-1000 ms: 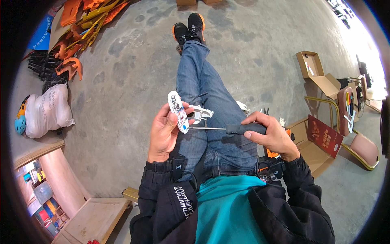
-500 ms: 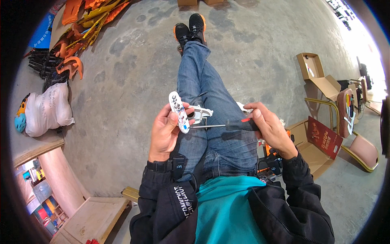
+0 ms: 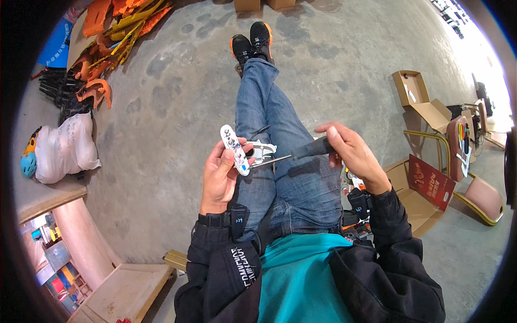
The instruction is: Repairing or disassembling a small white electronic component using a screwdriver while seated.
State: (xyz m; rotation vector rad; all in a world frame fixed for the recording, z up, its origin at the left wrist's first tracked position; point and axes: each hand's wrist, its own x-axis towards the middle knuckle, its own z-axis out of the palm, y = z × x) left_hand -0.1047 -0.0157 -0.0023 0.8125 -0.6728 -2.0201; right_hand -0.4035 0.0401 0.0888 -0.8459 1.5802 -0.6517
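Observation:
Upright in my left hand [image 3: 219, 177] is a white, long, round-ended plate [image 3: 235, 151] with dark, red and blue marks, pinched between thumb and fingers. Just behind it, over my thighs, a white plastic bracket-like part [image 3: 264, 153] with openings shows; whether it joins the plate I cannot tell. My right hand [image 3: 353, 153] grips the dark handle of a screwdriver [image 3: 311, 149], its index finger stretched out above. The metal shaft slants down to the left, and its tip meets or passes behind the plate's lower end.
My outstretched legs [image 3: 258, 102] in jeans cross beneath my hands. On the right stand an open cardboard box [image 3: 414, 188], a chair with tools [image 3: 460, 145] and another box [image 3: 412, 89]. Left are a white sack [image 3: 67, 148] and orange and yellow plastic parts [image 3: 105, 59].
The screwdriver's handle has swung up and its shaft now slants. My right index finger has straightened, and the white piece near it is out of sight. My left hand has barely moved.

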